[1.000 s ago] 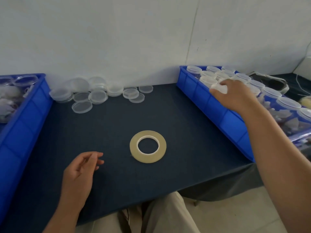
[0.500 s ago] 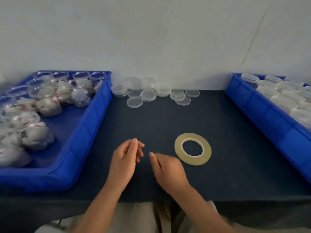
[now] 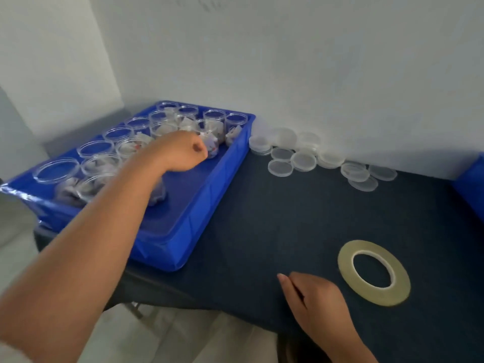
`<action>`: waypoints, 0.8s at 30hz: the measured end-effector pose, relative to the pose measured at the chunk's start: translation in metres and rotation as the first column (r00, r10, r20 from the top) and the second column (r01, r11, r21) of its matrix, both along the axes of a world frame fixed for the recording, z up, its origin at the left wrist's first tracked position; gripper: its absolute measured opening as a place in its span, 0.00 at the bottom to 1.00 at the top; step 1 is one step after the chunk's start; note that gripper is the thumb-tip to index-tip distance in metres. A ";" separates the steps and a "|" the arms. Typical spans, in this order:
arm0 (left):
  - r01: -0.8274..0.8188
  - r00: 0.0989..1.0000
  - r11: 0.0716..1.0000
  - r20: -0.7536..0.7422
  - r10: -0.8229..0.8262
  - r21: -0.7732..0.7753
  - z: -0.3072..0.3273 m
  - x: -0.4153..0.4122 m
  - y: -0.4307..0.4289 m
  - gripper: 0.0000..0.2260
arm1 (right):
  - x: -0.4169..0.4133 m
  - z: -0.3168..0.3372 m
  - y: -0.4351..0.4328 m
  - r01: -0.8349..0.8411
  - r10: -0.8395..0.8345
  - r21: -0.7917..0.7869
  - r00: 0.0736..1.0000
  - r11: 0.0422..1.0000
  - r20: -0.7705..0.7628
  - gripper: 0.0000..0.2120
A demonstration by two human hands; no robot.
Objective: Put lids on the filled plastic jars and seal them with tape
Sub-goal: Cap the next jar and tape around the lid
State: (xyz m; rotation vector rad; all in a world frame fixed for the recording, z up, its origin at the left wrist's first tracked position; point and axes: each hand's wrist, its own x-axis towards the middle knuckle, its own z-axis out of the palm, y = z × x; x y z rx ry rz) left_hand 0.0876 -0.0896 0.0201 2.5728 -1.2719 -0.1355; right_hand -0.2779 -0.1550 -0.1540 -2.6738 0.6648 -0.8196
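A blue tray (image 3: 207,208) at the left of the dark table holds several clear plastic jars (image 3: 119,134) stuffed with white contents, all without lids. My left hand (image 3: 180,151) reaches into the tray with its fingers curled. Thumb and forefinger pinch the near rim of one filled jar (image 3: 211,146). Loose clear lids (image 3: 303,161) lie in a heap by the wall. A roll of yellowish tape (image 3: 373,272) lies flat near the table's front. My right hand (image 3: 314,297) rests on the table just left of the roll, fingers relaxed, holding nothing.
A corner of a second blue tray (image 3: 472,187) shows at the right edge. The dark table (image 3: 288,218) ends at a front edge close to my right wrist. A white wall runs along the back.
My view has swung left. The left hand left the table centre and reached into the left tray to a jar. The right hand stayed by the tape roll.
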 end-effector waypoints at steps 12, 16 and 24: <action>-0.167 0.985 0.986 0.048 0.165 0.024 -0.075 0.102 -0.102 0.36 | 0.005 -0.004 -0.010 0.016 -0.020 0.057 0.997 0.998 0.079 0.22; -0.188 0.973 0.980 0.121 0.195 -0.061 -0.080 0.106 -0.109 0.33 | 0.007 -0.007 -0.013 0.017 -0.026 0.103 0.996 0.995 0.081 0.22; -0.023 0.975 0.999 0.222 0.015 0.033 -0.075 0.089 -0.104 0.06 | 0.007 -0.007 -0.013 0.032 -0.043 0.134 0.996 0.990 0.077 0.23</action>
